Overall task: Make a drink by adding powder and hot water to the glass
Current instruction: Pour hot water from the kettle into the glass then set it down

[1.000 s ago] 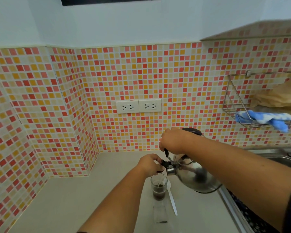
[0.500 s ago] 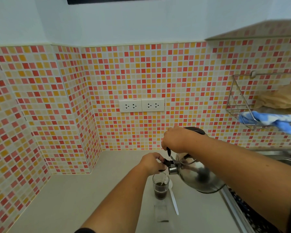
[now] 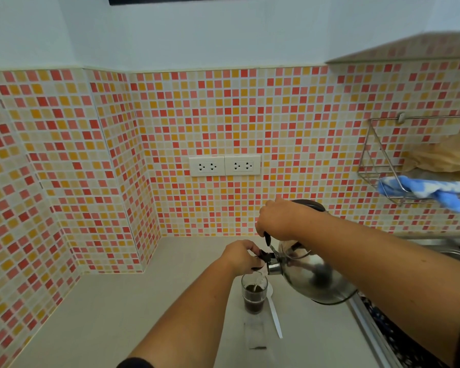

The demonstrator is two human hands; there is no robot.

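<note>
A clear glass (image 3: 254, 297) stands on the pale counter (image 3: 117, 314), about half full of dark liquid. A shiny steel kettle (image 3: 314, 274) is tilted over it, and a thin stream of water falls from its spout into the glass. My right hand (image 3: 279, 217) grips the kettle's black handle from above. Just above the glass, my left hand (image 3: 241, 256) pinches the black cap at the spout. A white plastic spoon (image 3: 274, 313) lies right of the glass. In front of the glass lies a clear empty sachet (image 3: 255, 333).
A tiled wall with two white sockets (image 3: 225, 166) rises behind the counter. A wire rack (image 3: 377, 166) on the right wall holds a blue cloth (image 3: 422, 191) and a brown bag. A steel sink rim (image 3: 441, 245) lies to the right.
The dark liquid in the glass has risen a little. Hands and kettle keep the same pose; the view has shifted slightly.
</note>
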